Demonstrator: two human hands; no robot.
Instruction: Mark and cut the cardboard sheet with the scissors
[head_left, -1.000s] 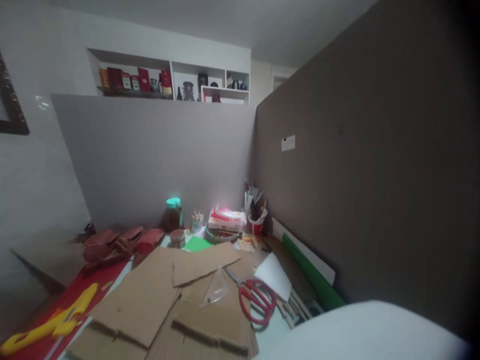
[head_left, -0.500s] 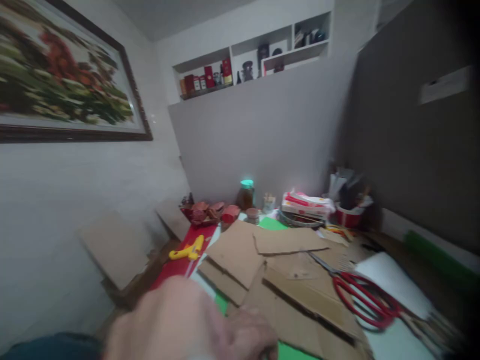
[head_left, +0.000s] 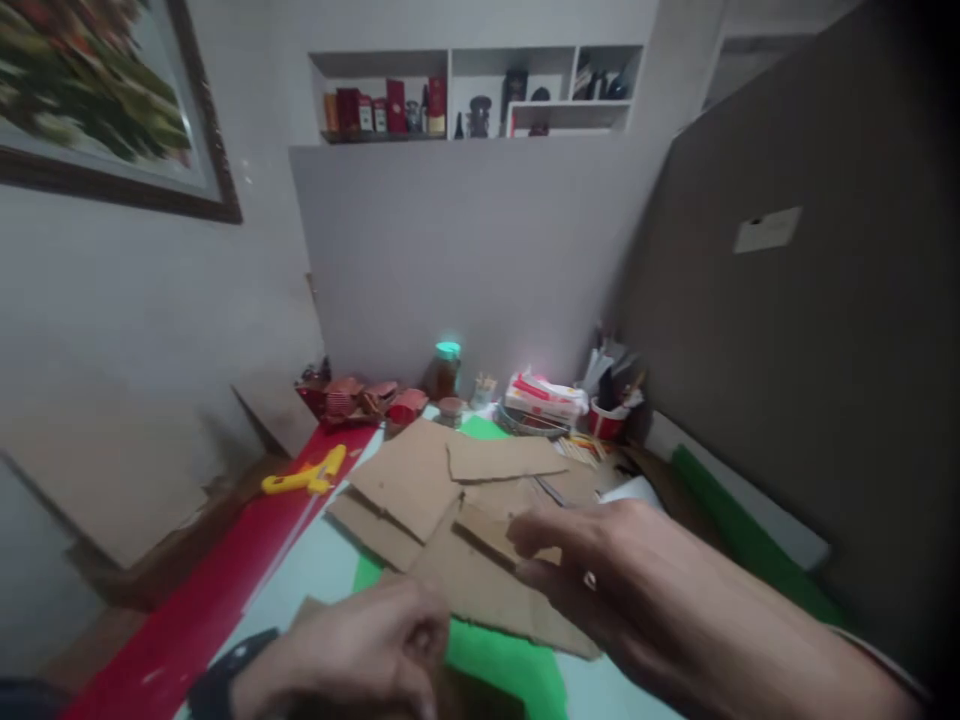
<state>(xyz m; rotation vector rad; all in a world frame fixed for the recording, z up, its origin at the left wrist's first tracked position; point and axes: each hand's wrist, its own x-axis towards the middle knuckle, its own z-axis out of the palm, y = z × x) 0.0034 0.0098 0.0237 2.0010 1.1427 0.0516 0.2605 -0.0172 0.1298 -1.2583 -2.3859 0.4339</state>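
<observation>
Cardboard pieces (head_left: 480, 540) blurred under right hand (head_left: 600, 570), grip unclear, left hand (head_left: 367, 650) curled, contents hidden

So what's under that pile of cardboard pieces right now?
A green sheet shows beneath the cardboard pieces at their near edge, on the pale table. The right hand covers the pile's right side, so anything under there is hidden.

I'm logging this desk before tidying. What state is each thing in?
Left hand: curled, over a cardboard piece.
Right hand: fingers extended, touching the cardboard pile.
Jar: upright, lid on.
Red cup: upright, full of tools.
Yellow tool: lying flat, untouched.
</observation>
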